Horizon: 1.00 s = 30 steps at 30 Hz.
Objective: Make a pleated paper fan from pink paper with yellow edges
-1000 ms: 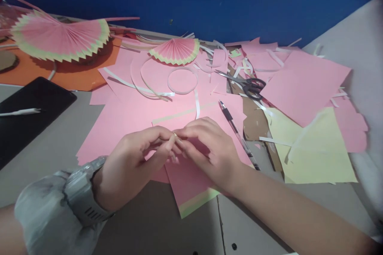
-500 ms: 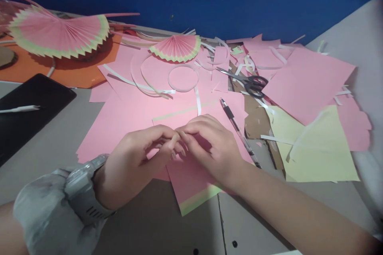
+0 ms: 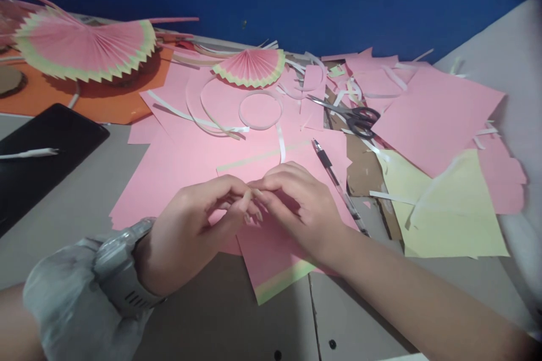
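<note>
Over a pink sheet with green edge bands (image 3: pixel 271 262), the fingertips of both hands meet. My left hand (image 3: pixel 207 208), with a watch (image 3: pixel 121 259) on its wrist, has thumb and forefinger pinched together. Opposite it, my right hand (image 3: pixel 300 203) pinches at the same spot, its thumb and forefinger touching the left fingertips. Whatever lies between the fingers is too small or hidden to make out. Beside the right hand lies a black pen (image 3: pixel 339 186). A white paper strip (image 3: pixel 280 144) and a paper ring (image 3: pixel 260 110) rest just beyond the fingers.
Folded pink paper fans with green edges (image 3: pixel 249 67) stand at the back. Scissors (image 3: pixel 355 115) lie on scraps to the right, near a pale yellow sheet (image 3: pixel 457 220). A black tablet-like slab (image 3: pixel 51 152) with a white cable is at left. A blue wall (image 3: pixel 296 0) closes the back.
Almost nothing differs. The fingertips shift very slightly where they meet, and the whole view drifts a little; the papers, pen and scissors stay in place.
</note>
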Available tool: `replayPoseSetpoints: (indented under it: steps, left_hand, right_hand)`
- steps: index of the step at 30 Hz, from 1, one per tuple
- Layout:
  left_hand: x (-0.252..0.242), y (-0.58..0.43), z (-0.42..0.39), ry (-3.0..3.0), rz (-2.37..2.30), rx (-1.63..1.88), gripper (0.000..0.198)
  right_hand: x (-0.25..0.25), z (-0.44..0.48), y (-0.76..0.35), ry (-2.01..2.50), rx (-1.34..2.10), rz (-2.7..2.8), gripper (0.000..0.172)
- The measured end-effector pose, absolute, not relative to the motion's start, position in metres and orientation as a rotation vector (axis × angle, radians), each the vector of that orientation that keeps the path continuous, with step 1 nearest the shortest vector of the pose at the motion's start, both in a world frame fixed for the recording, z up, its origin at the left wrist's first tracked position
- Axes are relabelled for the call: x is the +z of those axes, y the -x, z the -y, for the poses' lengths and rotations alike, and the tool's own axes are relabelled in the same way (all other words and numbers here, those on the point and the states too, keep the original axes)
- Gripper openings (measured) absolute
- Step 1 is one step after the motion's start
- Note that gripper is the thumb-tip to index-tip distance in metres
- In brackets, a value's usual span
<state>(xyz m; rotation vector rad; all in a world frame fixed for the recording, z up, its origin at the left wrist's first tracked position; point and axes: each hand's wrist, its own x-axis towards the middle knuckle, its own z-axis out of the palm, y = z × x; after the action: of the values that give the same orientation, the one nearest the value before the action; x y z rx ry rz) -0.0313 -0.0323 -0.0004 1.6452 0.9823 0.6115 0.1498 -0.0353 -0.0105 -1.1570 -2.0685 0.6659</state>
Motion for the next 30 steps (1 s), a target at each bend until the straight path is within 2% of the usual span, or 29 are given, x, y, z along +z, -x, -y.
replayPoseSetpoints:
  steps: [11, 30]
  left_hand:
    - [0.0003, 0.0295, 0.0320, -1.668, -0.994, 0.589, 0.014]
    - [0.0001, 0.0299, 0.0319, -1.650, -0.995, 0.628, 0.014]
  right_hand:
    - [-0.0099, 0.0349, -0.1501, 1.132, 0.681, 2.073, 0.014]
    - [-0.0126, 0.0349, -0.1504, 1.094, 0.608, 2.070, 0.009]
